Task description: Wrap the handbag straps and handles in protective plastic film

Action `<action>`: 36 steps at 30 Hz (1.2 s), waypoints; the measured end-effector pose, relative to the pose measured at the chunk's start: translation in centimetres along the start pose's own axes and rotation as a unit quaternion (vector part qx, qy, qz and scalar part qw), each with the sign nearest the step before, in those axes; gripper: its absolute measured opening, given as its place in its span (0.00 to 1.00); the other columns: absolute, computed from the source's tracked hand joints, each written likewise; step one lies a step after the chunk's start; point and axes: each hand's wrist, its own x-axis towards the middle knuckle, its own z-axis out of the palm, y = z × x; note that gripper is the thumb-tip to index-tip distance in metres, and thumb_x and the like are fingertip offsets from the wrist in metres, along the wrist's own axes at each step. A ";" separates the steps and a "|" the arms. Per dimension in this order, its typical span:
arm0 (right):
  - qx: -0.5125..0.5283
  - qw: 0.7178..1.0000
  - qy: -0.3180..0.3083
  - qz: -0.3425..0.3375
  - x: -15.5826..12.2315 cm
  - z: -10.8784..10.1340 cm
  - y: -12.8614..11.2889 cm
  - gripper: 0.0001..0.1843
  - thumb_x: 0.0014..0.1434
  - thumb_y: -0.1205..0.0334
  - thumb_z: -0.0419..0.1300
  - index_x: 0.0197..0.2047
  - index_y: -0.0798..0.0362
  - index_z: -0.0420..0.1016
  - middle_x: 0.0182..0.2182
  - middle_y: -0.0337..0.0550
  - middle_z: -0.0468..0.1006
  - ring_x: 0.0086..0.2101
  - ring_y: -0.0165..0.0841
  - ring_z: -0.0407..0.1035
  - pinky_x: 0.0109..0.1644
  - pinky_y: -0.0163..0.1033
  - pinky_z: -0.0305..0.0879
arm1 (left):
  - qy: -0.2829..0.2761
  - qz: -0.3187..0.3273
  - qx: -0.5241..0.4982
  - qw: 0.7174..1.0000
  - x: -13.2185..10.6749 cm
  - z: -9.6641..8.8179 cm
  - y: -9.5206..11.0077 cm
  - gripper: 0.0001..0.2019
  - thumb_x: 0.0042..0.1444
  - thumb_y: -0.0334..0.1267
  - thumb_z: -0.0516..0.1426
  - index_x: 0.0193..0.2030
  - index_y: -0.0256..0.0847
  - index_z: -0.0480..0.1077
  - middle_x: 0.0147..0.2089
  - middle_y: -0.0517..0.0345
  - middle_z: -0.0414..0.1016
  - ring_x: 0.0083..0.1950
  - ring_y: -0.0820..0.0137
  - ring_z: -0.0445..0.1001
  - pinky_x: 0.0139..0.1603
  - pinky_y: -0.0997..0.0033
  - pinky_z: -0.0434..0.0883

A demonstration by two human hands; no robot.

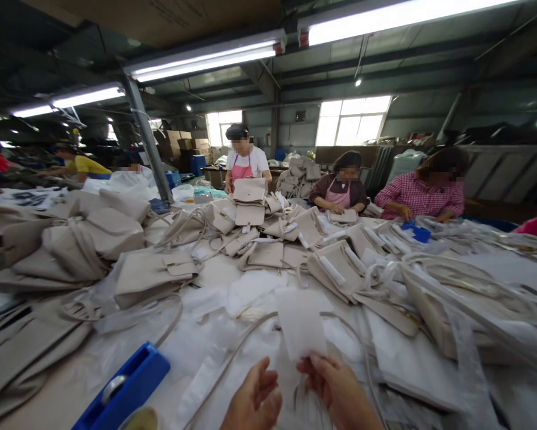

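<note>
My right hand [335,385] pinches the lower edge of a thin white rectangular sheet [301,322], held upright over the worktable. Beside it, my left hand [254,399] has its fingers loosely bent and apart, with nothing in them and not touching the sheet. Beneath both hands lie white wrapping and a long thin beige strap [239,346] that arches behind the sheet. What the strap is attached to cannot be made out. A beige handbag [154,278] with a flap rests beyond my left hand.
A blue tape dispenser [131,379] stands at the front left. Beige bags [89,239] are heaped on the left, and more bags [340,269] lie across the middle and right among clear plastic. Several people work around the table, one standing in a pink apron [242,170].
</note>
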 end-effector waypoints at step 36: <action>-0.086 0.996 -0.028 0.022 -12.4 3.5 2.9 0.18 0.49 0.49 0.63 0.35 0.57 0.77 0.27 0.47 0.79 0.27 0.37 0.72 0.31 0.40 0.71 | -0.061 0.086 0.136 0.985 -9.1 1.1 -0.9 0.15 0.61 0.47 0.51 0.44 0.37 0.68 0.31 0.56 0.73 0.28 0.70 0.72 0.29 0.72 0.68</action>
